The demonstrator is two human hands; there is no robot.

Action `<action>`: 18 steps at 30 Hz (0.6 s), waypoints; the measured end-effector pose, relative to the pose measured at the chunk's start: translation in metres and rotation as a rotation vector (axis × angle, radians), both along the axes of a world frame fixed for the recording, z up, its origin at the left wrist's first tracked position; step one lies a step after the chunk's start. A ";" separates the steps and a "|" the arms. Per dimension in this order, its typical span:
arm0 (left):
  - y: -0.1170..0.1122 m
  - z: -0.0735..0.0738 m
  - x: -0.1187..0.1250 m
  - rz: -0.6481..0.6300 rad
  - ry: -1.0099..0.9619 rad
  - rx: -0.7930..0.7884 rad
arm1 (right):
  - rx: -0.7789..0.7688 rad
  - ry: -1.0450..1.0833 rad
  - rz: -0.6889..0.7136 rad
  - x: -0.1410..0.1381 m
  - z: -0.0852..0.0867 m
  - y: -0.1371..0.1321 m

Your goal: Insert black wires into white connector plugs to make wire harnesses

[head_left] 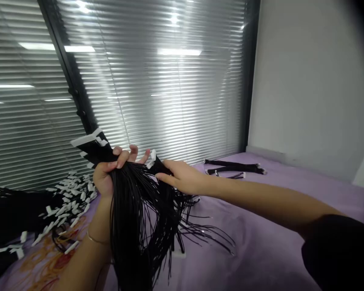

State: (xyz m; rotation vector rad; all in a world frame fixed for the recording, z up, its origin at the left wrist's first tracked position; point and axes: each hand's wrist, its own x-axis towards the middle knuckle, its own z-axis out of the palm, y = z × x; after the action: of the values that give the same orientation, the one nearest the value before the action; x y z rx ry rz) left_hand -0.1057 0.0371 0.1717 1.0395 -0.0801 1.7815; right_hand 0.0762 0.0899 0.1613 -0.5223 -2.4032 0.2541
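Note:
My left hand (117,165) is closed round a thick bundle of thin black cables (129,226), just below their white connectors (86,140), which stick up and to the left. The loose cable ends hang down below the fist. My right hand (182,176) grips a smaller bunch of black cables (164,165) near its white connectors (152,159), close beside the left hand. Its wires drop down and mingle with the hanging bundle, so the two cannot be fully told apart. Some bare ends spread to the right over the purple cloth.
A big pile of black cables (24,210) with white connectors lies at the left. Orange rubber bands (38,256) lie on the purple cloth (245,238) in front of it. Several tied black cable bundles (233,166) rest at the back right. Window blinds (170,101) stand behind.

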 end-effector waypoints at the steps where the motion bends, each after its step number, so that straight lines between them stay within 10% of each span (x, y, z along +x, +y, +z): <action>1: 0.000 -0.001 0.001 -0.002 0.009 0.004 | 0.012 0.054 -0.005 -0.003 -0.004 0.004; 11: 0.008 -0.013 0.028 0.416 0.208 -0.132 | 0.277 0.415 0.062 0.003 0.017 -0.006; 18: 0.002 -0.009 0.032 0.448 0.173 -0.151 | -0.161 0.236 0.092 0.009 -0.008 0.009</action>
State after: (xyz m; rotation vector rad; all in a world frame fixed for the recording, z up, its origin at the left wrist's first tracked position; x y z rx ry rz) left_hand -0.0742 0.0387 0.1627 1.1590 0.4185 2.0464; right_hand 0.0851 0.0987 0.1529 -0.4281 -2.1894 0.5239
